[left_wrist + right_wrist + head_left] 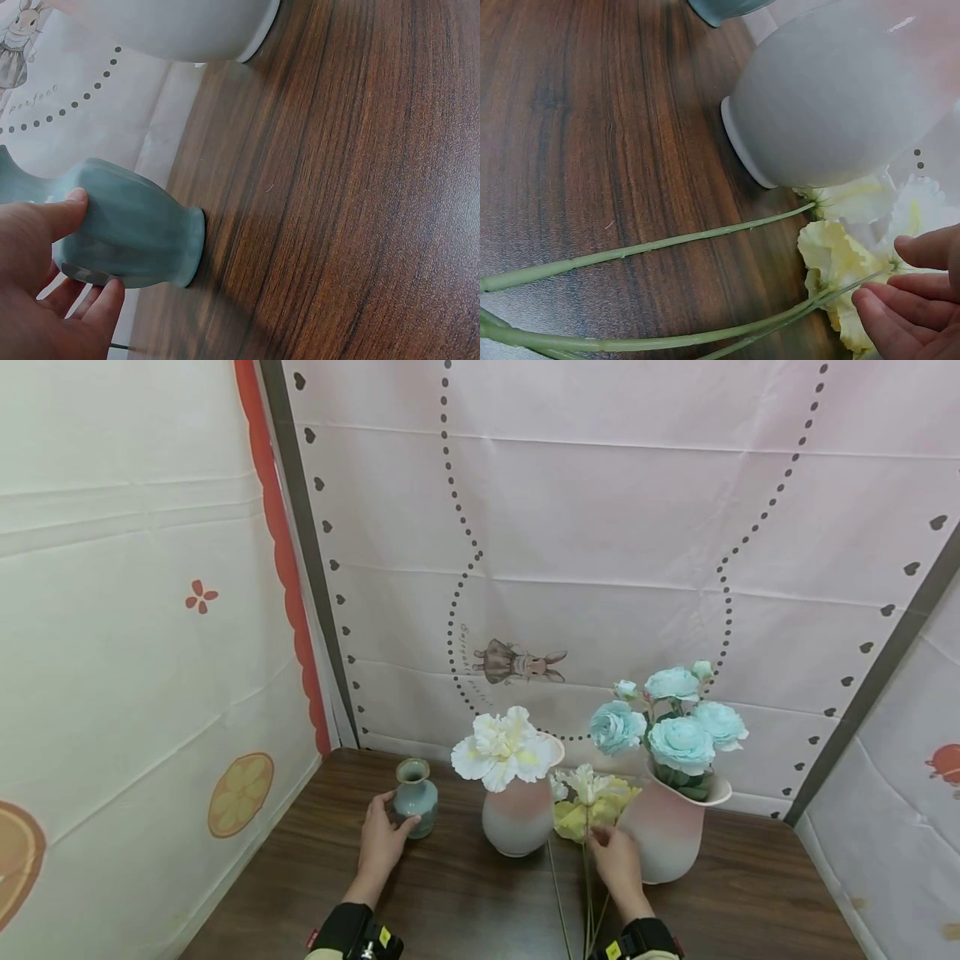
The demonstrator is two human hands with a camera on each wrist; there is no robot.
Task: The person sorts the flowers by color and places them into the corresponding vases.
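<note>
In the head view, the blue-green vase stands upright near the back left corner of the worktop, its narrow mouth and tan rim in sight. The left wrist view cuts the mouth off but shows the grip of the left hand: thumb on one side of the body, fingertips on the other, holding it just above the narrower foot.

Yellow-and-white flowers lie between a smaller pink-and-white vase and a larger pink vase at its right, blooms toward the back edge, stems running to the front edge. The right hand is at the blooms. From the head its fingertips are hard to read; the right wrist view shows thumb and fingers about a stem right under a yellow bloom, though whether this grip is closed on it cannot be told.

Only the head view shows what fills the two pink vases: a ruffled white flower in the smaller, turquoise roses in the larger.
</note>
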